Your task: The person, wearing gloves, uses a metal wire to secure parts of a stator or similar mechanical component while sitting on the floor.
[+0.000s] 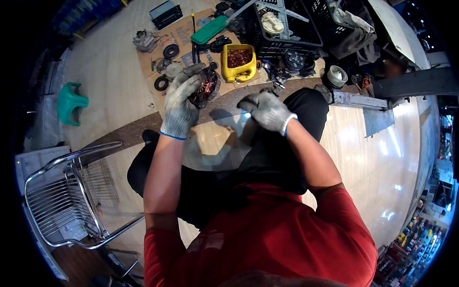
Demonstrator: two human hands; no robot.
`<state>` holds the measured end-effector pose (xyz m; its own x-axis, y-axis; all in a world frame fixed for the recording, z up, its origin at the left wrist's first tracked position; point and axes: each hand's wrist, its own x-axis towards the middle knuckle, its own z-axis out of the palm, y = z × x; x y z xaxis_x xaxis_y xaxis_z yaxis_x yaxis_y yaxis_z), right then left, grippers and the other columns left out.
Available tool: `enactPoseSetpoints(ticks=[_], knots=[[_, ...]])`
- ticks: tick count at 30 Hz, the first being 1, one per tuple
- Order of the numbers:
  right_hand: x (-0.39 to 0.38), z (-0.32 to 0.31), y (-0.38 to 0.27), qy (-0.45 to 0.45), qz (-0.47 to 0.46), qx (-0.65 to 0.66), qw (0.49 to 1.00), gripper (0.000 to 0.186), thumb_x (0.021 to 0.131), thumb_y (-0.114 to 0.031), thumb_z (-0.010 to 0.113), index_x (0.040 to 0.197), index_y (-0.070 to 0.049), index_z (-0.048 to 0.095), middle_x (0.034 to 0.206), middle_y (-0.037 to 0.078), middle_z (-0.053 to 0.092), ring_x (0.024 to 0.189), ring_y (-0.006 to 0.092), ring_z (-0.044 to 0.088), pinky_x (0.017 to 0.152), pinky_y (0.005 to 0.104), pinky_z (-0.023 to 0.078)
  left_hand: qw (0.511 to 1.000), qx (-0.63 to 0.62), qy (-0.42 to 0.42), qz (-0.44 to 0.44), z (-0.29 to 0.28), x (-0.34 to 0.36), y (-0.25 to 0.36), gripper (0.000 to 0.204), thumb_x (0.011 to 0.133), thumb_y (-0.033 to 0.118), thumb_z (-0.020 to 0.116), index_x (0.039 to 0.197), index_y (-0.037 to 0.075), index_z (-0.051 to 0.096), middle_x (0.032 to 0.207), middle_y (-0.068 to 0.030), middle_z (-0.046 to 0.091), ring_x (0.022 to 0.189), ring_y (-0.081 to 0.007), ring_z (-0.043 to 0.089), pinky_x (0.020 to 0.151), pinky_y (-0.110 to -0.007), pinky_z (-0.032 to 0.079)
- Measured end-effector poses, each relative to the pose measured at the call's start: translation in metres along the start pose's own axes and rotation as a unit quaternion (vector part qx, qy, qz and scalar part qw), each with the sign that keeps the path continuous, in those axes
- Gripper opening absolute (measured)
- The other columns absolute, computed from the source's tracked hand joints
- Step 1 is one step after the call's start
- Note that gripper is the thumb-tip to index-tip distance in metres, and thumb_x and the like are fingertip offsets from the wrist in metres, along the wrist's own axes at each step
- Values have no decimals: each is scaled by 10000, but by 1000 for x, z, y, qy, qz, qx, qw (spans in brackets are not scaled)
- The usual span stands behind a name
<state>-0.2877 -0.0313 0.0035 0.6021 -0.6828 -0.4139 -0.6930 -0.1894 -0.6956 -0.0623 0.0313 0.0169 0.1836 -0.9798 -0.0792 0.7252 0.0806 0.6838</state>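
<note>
My left hand point(180, 98), in a grey-white work glove with a blue cuff, grips a dark round motor part with copper windings point(206, 88), held up over the floor. Across from it, my right hand point(267, 110) wears a matching glove and is curled closed near my right knee. Something small and dark shows by its fingers, too unclear to name. Just beyond the motor part stands a yellow cut-open jug point(225, 69) filled with copper wire scraps point(237, 58). Black rings point(170, 51) and metal motor pieces point(145, 40) lie on a cardboard sheet point(165, 34) to the left.
Black crates point(306, 44) stand at the far right, with a green-handled tool point(209, 30) beside them. A white fan wheel point(337, 75) sits near a metal beam point(359, 100). At left are a green stool point(71, 104) and a chrome chair point(71, 201).
</note>
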Motion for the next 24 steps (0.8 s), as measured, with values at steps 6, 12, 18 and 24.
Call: enactPoseSetpoints(ticks=[6,12,18,24], knots=[[-7,19,-9,-12,-41,-152,988,623,916,-591,492,1244,-74,610,1068,219,673,1046,356,636,909,445,492,998,16,54,20,-16,8,-9,367,921,42,536,1281,-25,504,1185,-178,614,1079,-283,640,910,-409,566],[0,1,-38,122,-91,-241,958,913,850,-594,584,1458,22,292,1468,292,352,1315,406,431,1047,485,396,990,101,88,43,-29,18,-19,350,916,23,533,1262,-22,515,1175,-180,615,1065,-274,642,933,-420,556],[22,16,-55,29,-98,-92,990,540,914,-489,562,1287,-98,560,1158,231,627,1078,413,601,910,466,490,987,107,95,73,-10,14,-24,358,868,29,641,1208,-47,559,1090,-151,643,970,-212,661,855,-310,564],[4,36,-53,53,-165,0,985,295,946,-281,521,1086,-70,673,949,208,670,887,390,648,764,456,505,945,302,92,86,-13,10,-16,377,881,43,650,1239,-11,546,1117,-117,631,983,-177,643,861,-310,560]])
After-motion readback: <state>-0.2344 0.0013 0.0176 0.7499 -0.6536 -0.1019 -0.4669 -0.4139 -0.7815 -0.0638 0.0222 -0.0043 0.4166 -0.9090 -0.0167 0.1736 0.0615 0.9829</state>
